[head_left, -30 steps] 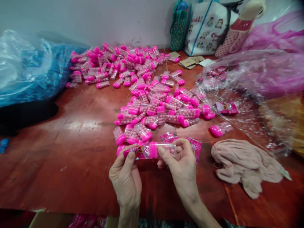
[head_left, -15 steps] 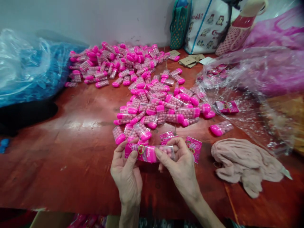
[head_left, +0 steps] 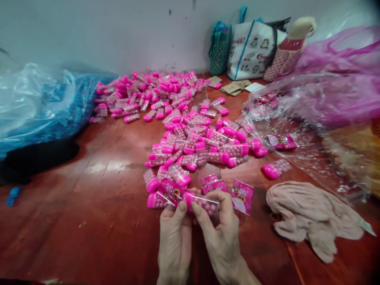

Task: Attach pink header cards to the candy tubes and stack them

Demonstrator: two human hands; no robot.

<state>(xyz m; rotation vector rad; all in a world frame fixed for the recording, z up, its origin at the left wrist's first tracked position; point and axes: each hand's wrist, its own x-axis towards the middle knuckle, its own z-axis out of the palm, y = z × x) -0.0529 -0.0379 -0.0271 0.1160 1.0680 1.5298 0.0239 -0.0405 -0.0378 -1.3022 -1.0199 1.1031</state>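
Between both hands is a clear candy tube with a pink cap and pink beads inside, held roughly level above the table. My right hand is closed around its clear end, thumb on the near side. The thumb and fingers of my left hand pinch the capped end. A pink printed sleeve juts out left from the cap; whether it is wrapped round the cap I cannot tell. Just beyond my hands lie flat pink printed sleeves and another capped tube.
Many similar tubes are heaped across the reddish table. Blue plastic bags lie left, with a small blue object. At right are a beige cloth, clear plastic and a loose tube. Bags stand against the wall.
My left hand has shifted right, from the sleeve's far end to the cap. The sleeve's left end is now free and angled. The whole view has tilted up slightly.
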